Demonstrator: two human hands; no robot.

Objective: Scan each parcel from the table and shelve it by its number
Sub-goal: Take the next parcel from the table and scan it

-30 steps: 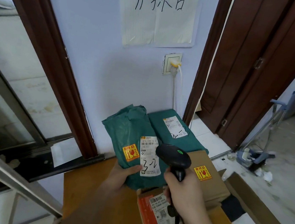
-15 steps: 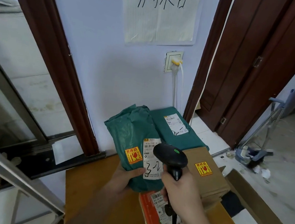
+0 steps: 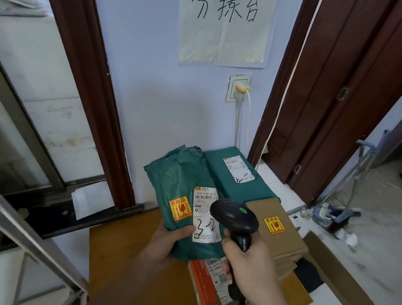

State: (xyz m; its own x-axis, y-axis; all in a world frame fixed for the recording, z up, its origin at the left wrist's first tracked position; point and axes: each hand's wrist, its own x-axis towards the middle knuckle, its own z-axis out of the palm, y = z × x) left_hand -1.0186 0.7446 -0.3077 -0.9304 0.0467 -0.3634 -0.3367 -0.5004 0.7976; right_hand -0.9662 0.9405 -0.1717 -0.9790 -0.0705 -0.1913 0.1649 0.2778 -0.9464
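Observation:
My left hand (image 3: 163, 245) grips the near edge of a green plastic parcel (image 3: 181, 183), tilted up above the table. Its white label (image 3: 204, 216) carries a handwritten "3-2" and sits beside a yellow-and-red fragile sticker. My right hand (image 3: 251, 267) holds a black barcode scanner (image 3: 233, 217) by its handle, with the scanner's head just over the label's right edge. Behind lies a second green parcel (image 3: 239, 180), flat against the wall. A brown cardboard parcel (image 3: 279, 228) with a fragile sticker lies to the right, and an orange-and-brown box (image 3: 206, 287) sits below my hands.
The wooden table (image 3: 117, 248) stands against a pale blue wall with a paper sign and a wall socket. A metal rack frame (image 3: 5, 214) rises at the lower left. An open cardboard box (image 3: 339, 273) and a dustpan (image 3: 334, 212) lie on the floor at the right.
The scanner's head has shifted slightly right and up over the label while my left hand keeps the green parcel tilted up. The view has dipped a little.

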